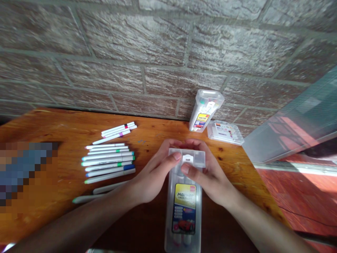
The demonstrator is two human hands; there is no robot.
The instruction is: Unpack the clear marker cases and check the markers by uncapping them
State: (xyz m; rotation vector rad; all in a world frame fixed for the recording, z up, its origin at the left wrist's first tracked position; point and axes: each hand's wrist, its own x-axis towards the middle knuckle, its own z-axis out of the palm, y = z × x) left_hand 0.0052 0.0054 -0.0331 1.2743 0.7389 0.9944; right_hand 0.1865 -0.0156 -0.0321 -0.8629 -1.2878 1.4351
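A clear plastic marker case (pixel 184 211) with a yellow and blue label is held between both my hands, its lidded end pointing away from me. My left hand (pixel 160 168) wraps the left side of the lid, thumb lying on top. On the other side my right hand (pixel 210 172) grips the lid, its thumb pressing just below the white latch tab. A few markers show faintly through the case's near end. Left of my left hand, several white markers (pixel 110 163) lie in rows, some partly behind my forearm.
A second marker case (pixel 205 112) stands upright against the stone wall (pixel 158 45). Beside it lies a flat clear box (pixel 225 133). The wooden table (pixel 65 123) ends at the right, above a red floor (pixel 297 196). A pixelated area covers the left edge.
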